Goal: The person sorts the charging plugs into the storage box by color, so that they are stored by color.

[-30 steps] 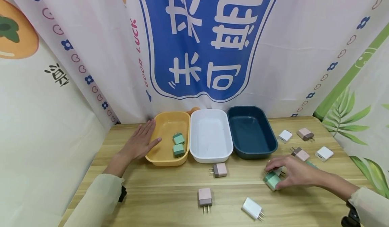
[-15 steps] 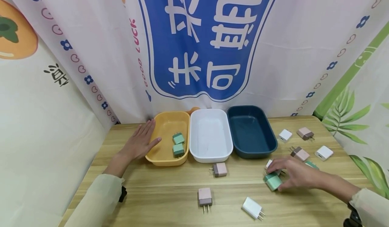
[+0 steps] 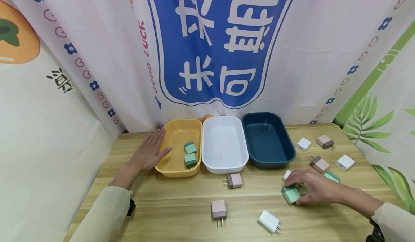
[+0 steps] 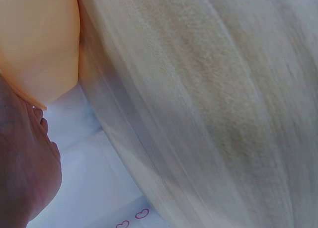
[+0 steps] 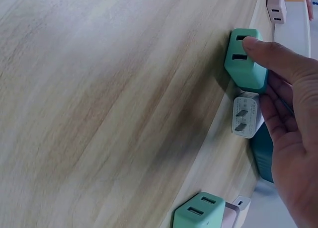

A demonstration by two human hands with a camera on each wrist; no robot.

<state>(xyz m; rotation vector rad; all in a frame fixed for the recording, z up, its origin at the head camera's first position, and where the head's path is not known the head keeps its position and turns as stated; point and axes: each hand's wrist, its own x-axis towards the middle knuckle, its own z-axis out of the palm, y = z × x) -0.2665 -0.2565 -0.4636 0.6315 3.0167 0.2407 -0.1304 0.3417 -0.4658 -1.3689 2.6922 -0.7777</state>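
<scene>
My left hand (image 3: 147, 152) lies with straight fingers on the left rim of the yellow tray (image 3: 166, 170); the left wrist view shows that hand (image 4: 27, 158) beside the tray's wall (image 4: 42, 39). Two green chargers (image 3: 190, 160) sit in the tray. On the table at right, my right hand (image 3: 316, 186) pinches another green charger (image 3: 291, 194) between thumb and fingers. In the right wrist view the thumb touches the port face of this green charger (image 5: 246, 64). A white charger (image 5: 244, 116) lies close against it, partly under the fingers in the head view.
A white tray (image 3: 225, 170) and a dark blue tray (image 3: 272, 165) stand beside the yellow one. Pink chargers (image 3: 218, 209) and white chargers (image 3: 268, 221) lie in front. Several more, including a green charger (image 3: 332, 176), lie at right. A curtain (image 3: 298, 72) hangs behind the table.
My right hand has shifted slightly, uncovering more of the white charger and of the green charger behind the hand. The pinched charger has hardly moved. My left hand stays on the tray rim.
</scene>
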